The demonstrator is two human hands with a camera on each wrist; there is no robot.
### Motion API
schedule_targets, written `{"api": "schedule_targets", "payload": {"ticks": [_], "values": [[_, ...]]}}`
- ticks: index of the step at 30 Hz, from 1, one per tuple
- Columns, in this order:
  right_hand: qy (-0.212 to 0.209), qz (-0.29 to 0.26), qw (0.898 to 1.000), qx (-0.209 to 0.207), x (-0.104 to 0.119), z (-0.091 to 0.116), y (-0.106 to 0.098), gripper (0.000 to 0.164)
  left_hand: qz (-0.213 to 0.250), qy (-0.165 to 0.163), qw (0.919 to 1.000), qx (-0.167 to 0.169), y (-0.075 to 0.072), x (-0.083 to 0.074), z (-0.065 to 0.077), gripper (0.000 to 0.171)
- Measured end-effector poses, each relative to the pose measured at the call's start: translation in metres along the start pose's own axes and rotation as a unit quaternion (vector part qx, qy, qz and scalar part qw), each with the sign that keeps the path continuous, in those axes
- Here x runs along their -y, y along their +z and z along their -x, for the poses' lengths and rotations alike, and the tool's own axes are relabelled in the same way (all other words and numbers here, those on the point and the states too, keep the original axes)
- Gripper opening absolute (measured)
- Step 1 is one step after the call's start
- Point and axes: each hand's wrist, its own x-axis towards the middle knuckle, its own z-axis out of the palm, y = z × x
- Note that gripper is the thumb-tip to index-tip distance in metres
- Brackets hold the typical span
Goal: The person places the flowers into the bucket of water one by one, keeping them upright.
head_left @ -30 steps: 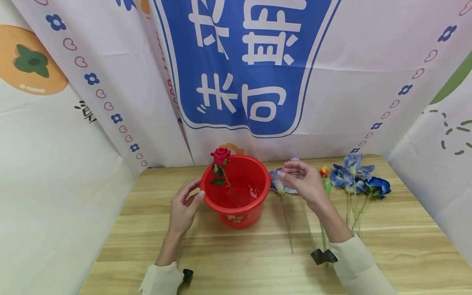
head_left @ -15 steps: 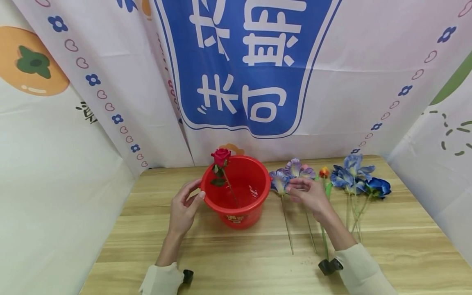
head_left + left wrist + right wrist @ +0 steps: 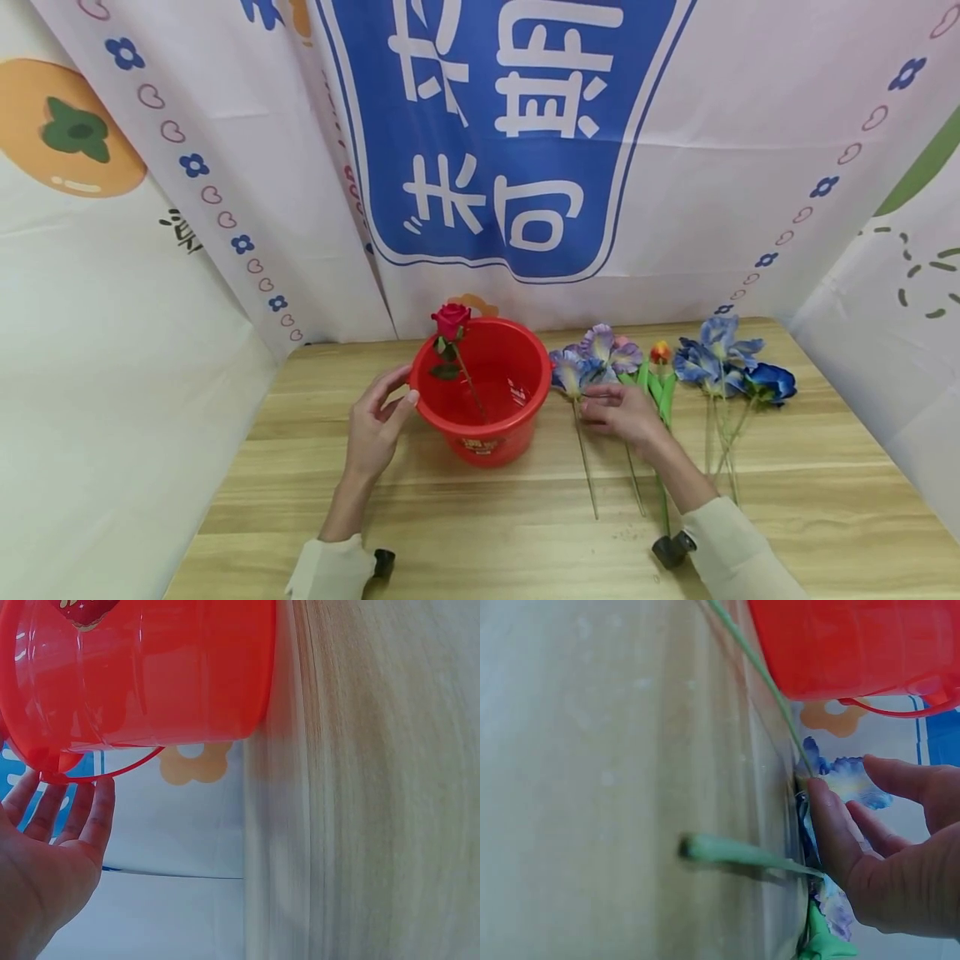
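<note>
My left hand (image 3: 375,425) is at the left rim of a red bucket (image 3: 491,446). In the left wrist view its fingers are mostly straight, with their tips at the bucket's thin handle (image 3: 127,769). A red rose (image 3: 452,321) leans inside the bucket. My right hand (image 3: 626,412) is just right of a blue-purple iris (image 3: 572,371) on the table. In the right wrist view its thumb and fingers stand apart, near the iris stem (image 3: 769,682); whether a fingertip touches it I cannot tell. A purple iris (image 3: 603,346) lies beyond that hand, its stem partly hidden.
An orange tulip (image 3: 660,352) with green leaves lies right of the right hand. Farther right are blue irises (image 3: 716,354) and a dark blue flower (image 3: 772,383). The wooden table (image 3: 315,500) ends at a printed curtain (image 3: 675,250).
My right hand has moved down and toward the iris stem, uncovering the purple iris's bloom. The left hand, bucket and rose stay nearly as they were.
</note>
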Motion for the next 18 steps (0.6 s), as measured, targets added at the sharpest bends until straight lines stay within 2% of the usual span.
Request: {"api": "schedule_targets", "payload": {"ticks": [6, 18], "values": [[0.019, 0.009, 1.0, 0.019, -0.006, -0.002, 0.002, 0.053, 0.001, -0.002, 1.0, 0.003, -0.001, 0.001, 0.001, 0.04], [0.038, 0.037, 0.999, -0.005, -0.008, -0.011, 0.008, 0.043, -0.005, -0.013, 0.9999, 0.007, -0.001, -0.003, 0.002, 0.041]]}}
